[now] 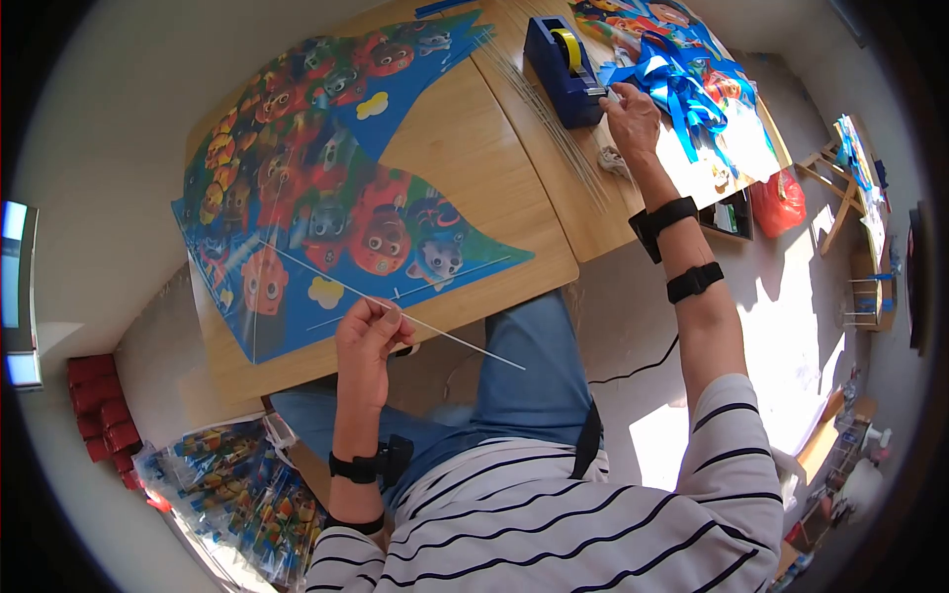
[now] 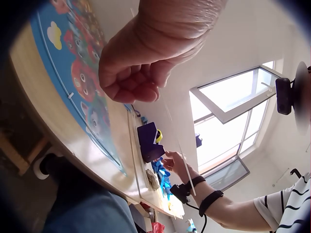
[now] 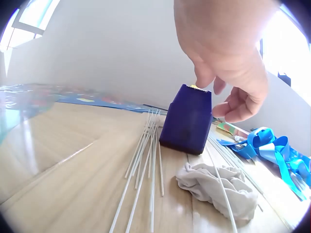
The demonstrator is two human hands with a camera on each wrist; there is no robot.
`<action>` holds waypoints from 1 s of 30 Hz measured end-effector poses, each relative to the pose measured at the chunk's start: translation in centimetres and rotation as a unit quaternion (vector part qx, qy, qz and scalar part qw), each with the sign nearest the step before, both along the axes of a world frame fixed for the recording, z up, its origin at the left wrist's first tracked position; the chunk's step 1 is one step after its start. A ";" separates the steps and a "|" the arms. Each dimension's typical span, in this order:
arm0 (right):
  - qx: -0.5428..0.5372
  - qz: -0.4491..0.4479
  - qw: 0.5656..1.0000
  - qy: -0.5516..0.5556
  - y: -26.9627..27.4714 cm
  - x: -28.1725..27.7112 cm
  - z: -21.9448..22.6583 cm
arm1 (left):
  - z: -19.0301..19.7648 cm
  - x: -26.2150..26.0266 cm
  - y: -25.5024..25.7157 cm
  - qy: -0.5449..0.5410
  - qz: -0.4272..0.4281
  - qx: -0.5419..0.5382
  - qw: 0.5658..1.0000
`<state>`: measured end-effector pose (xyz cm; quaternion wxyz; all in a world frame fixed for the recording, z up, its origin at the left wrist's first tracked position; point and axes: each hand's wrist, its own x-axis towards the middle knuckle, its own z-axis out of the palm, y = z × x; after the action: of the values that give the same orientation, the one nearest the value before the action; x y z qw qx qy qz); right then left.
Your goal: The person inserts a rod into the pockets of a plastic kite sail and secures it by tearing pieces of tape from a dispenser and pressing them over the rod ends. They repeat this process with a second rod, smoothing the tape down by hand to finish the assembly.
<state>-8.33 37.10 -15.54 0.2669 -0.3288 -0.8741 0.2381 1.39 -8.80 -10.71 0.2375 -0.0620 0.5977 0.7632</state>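
My left hand (image 1: 368, 341) pinches a thin white rod (image 1: 460, 341) between thumb and fingertips. The rod slants across the near edge of a blue printed sheet (image 1: 326, 291) with cartoon characters, which lies on the table. In the left wrist view, the fingers of this hand are curled in. My right hand (image 1: 635, 121) is at the front of a dark blue tape dispenser (image 3: 187, 119), fingertips pinching at the end of the tape right by the toothed cutting edge. A yellow roll core (image 1: 566, 49) shows inside the dispenser. The fingers partly hide the tape end.
Several thin white rods (image 3: 141, 165) lie beside the dispenser, near a crumpled whitish cloth (image 3: 218, 189). Blue ribbons (image 1: 682, 84) are heaped on another printed sheet at the right. A red plastic bag (image 1: 779, 205) hangs by the table's right end. Packaged colourful items (image 1: 232, 494) lie at lower left.
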 end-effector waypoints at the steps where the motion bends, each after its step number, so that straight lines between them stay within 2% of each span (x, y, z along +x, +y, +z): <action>1: -0.035 0.003 0.999 0.013 0.4 -0.4 0.3 | 0.0 0.0 0.0 -0.001 -0.001 0.000 1.000; 4: -0.097 0.056 0.994 -0.021 3.7 -2.4 -1.0 | 0.4 -0.4 0.8 -0.005 -0.010 0.002 1.000; 6: -0.227 -0.005 0.972 -0.068 3.7 -3.9 1.0 | 0.4 -0.7 1.0 -0.001 -0.013 0.005 1.000; 7: -0.228 0.020 0.970 -0.087 4.0 -4.2 1.9 | 0.3 -0.7 1.1 0.002 -0.011 0.008 1.000; 8: -0.240 0.008 0.969 -0.050 3.9 -4.5 2.3 | 0.2 -0.8 1.0 0.004 -0.008 0.008 1.000; 10: -0.222 0.021 0.973 -0.062 3.7 -4.8 3.6 | 0.3 -1.0 1.2 -0.001 -0.009 0.005 1.000; 13: -0.237 0.022 0.963 -0.127 2.9 -5.0 5.5 | 0.4 -1.0 1.3 -0.008 -0.009 -0.003 1.000; 22: -0.295 0.010 0.947 -0.123 2.2 -5.0 6.7 | 0.1 -1.0 1.6 -0.011 -0.010 -0.004 1.000; 25: -0.313 0.026 0.935 -0.164 2.7 -5.1 6.5 | 0.1 -1.0 1.7 -0.010 -0.013 0.000 1.000; 30: -0.295 0.027 0.940 -0.171 2.3 -4.9 6.4 | 0.3 -0.9 1.9 -0.012 -0.013 0.002 1.000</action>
<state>-13.26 39.41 -9.13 -0.0023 -0.4047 -0.8055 0.4330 0.45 -6.93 -10.40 0.2547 -0.0623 0.5939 0.7606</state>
